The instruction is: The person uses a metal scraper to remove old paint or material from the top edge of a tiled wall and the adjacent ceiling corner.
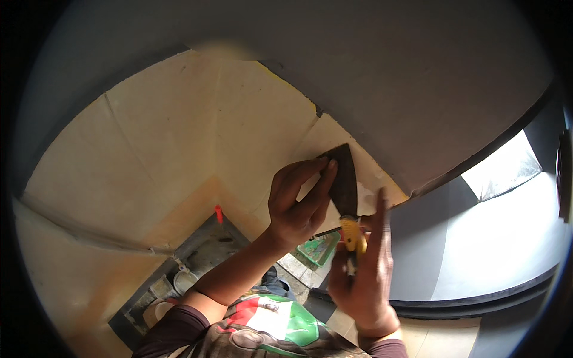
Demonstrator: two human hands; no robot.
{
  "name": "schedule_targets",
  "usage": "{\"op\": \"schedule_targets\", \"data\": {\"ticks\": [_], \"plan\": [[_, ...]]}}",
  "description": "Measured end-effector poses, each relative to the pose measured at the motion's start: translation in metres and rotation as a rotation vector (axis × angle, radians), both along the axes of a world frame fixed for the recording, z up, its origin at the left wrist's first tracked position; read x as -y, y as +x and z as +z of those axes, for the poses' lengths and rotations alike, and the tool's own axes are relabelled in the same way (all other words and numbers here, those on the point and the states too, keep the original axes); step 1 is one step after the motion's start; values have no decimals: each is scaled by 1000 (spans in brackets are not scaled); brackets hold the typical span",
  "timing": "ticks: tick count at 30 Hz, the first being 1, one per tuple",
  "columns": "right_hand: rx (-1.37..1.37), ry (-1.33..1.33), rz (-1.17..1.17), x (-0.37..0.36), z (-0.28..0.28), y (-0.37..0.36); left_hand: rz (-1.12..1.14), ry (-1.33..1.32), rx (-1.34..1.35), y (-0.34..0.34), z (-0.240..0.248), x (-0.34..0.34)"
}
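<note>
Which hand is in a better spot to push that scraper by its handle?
Probably the right hand: it's at the yellow handle of the scraper. The left hand has its fingertips up on the dark blade.

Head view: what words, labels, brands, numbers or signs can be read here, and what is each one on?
No text can be read.
Scraper handle: small dark marks, too small to tell whether they are lettering.
Shirt: red, white and green print, no legible lettering.
</note>
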State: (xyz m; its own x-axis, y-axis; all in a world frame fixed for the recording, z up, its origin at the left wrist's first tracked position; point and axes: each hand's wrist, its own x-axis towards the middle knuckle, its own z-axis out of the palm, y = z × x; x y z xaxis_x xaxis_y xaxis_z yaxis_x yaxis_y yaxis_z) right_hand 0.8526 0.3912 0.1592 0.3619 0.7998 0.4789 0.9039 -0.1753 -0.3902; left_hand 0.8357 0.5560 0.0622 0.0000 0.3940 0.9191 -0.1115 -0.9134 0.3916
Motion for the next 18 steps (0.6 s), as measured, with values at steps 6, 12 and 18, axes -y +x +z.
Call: {"op": "schedule_targets", "data": {"ticks": [6,12,18], "plan": [[532,-303,-56,-5,44,21,-71,-60,-105,-1,12,14],[659,-469,-193,-12,62,2,32,-62,-7,27,2,14],[578,-536,-214,-45,63,-14,171,-80,19,25,-9,-11]]}}
